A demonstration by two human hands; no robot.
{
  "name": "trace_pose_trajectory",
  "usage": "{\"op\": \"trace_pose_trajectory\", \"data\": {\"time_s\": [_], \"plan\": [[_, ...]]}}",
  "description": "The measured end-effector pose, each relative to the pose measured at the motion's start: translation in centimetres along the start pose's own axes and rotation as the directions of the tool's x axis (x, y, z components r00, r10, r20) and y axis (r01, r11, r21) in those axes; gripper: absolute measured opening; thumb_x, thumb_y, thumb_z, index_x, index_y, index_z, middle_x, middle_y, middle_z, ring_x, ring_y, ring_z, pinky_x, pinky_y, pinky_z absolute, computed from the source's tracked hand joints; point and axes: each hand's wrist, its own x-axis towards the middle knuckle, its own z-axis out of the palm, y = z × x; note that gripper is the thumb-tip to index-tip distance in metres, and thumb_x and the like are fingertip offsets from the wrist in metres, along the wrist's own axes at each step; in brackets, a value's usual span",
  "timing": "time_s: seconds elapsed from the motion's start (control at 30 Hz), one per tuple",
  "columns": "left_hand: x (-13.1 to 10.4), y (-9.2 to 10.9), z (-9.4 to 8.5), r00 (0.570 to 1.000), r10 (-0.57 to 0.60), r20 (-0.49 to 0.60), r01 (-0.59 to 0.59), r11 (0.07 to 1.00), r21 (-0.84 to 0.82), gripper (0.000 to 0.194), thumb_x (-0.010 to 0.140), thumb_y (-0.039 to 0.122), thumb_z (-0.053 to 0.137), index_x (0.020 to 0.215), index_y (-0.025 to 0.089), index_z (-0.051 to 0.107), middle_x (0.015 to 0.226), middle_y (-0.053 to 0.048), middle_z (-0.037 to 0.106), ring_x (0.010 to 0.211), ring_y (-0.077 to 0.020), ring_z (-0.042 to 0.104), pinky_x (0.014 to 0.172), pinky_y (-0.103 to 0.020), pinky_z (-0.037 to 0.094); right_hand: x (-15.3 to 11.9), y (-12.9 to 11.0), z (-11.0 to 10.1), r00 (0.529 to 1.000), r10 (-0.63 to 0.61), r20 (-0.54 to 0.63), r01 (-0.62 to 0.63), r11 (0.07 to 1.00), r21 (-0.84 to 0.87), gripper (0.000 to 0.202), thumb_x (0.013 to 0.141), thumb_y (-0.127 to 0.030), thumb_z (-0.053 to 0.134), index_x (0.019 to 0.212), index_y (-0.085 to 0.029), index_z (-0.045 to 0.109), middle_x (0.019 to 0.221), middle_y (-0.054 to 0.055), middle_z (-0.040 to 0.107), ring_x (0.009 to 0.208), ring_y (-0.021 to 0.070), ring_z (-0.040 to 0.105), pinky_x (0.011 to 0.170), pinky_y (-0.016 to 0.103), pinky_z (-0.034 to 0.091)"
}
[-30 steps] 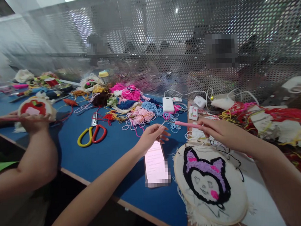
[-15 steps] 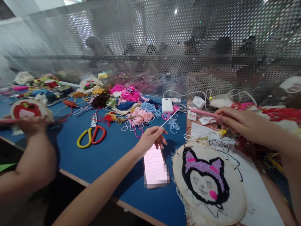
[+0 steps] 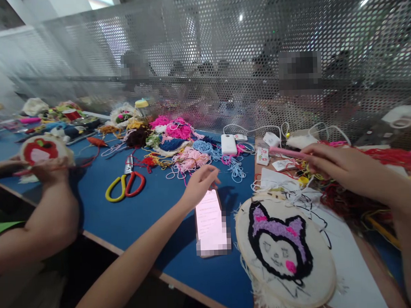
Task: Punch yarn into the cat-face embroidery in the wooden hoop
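My right hand (image 3: 330, 163) is closed around a pink-handled punch needle (image 3: 288, 152), pointing left above the clutter; its tip is hard to make out. My left hand (image 3: 201, 184) hovers over the top end of a lit phone (image 3: 212, 225), fingers curled together. Whatever those fingers pinch, if anything, is too small to see. Below my right hand lies a round embroidery hoop (image 3: 317, 276) whose cream cloth carries a black, purple and pink character with a pencilled face. Its lower edge is fringed. Part of the hoop rests on white paper (image 3: 359, 265).
Scissors (image 3: 125, 183) with yellow and red handles lie left of the phone. Heaped yarn (image 3: 192, 159) and a white power bank (image 3: 228, 144) sit before a perforated metal screen (image 3: 203, 82). Red yarn (image 3: 387, 156) lies at right. Another person's hands (image 3: 53, 170) hold an apple-patterned hoop (image 3: 40, 153).
The white strand stretched between my left hand and the needle no longer shows. My left hand has moved slightly left, and my right hand with the punch needle slightly right.
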Motion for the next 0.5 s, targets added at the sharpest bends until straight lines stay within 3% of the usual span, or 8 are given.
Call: {"op": "trace_pose_trajectory", "data": {"time_s": [0.1, 0.2, 0.4, 0.5], "plan": [[0.1, 0.6, -0.8, 0.962, 0.246, -0.116, -0.234, 0.966, 0.112, 0.024, 0.086, 0.036, 0.052, 0.104, 0.020, 0.058, 0.097, -0.005, 0.064, 0.089, -0.0145, 0.060, 0.078, -0.027, 0.046, 0.8, -2.1, 1.9, 0.991, -0.055, 0.120, 0.052, 0.998, 0.031, 0.028, 0.094, -0.041, 0.031, 0.098, -0.024, 0.052, 0.078, 0.003, 0.064, 0.069, 0.0196, 0.060, 0.063, 0.031, 0.040], [-0.1, 1.4, -1.5, 0.939, 0.343, -0.006, -0.337, 0.925, 0.174, 0.028, 0.088, 0.036, 0.049, 0.109, 0.021, 0.060, 0.110, -0.007, 0.063, 0.104, -0.0181, 0.056, 0.090, -0.033, 0.042, 1.4, -4.4, 3.8, 0.974, -0.131, 0.186, 0.123, 0.991, 0.053, 0.029, 0.095, -0.041, 0.029, 0.097, -0.024, 0.053, 0.076, 0.001, 0.064, 0.067, 0.0177, 0.059, 0.061, 0.028, 0.039], [-0.7, 2.3, -2.0, 0.926, 0.263, 0.271, -0.347, 0.876, 0.335, 0.022, 0.082, 0.035, 0.059, 0.094, 0.021, 0.068, 0.092, -0.004, 0.070, 0.088, -0.0174, 0.062, 0.080, -0.030, 0.046, 1.4, -7.1, 5.7, 0.953, -0.205, 0.222, 0.213, 0.977, -0.009, 0.030, 0.097, -0.037, 0.027, 0.095, -0.023, 0.053, 0.075, 0.003, 0.063, 0.066, 0.0175, 0.060, 0.057, 0.025, 0.037], [-0.7, 2.2, -1.8, 0.916, 0.209, 0.342, -0.332, 0.875, 0.354, 0.020, 0.077, 0.035, 0.064, 0.089, 0.019, 0.070, 0.085, -0.004, 0.071, 0.081, -0.0160, 0.063, 0.074, -0.027, 0.046, 1.3, -7.3, 5.8, 0.959, -0.199, 0.202, 0.213, 0.976, -0.049, 0.028, 0.097, -0.036, 0.028, 0.098, -0.022, 0.052, 0.078, 0.003, 0.064, 0.067, 0.0182, 0.061, 0.057, 0.025, 0.037]]}}
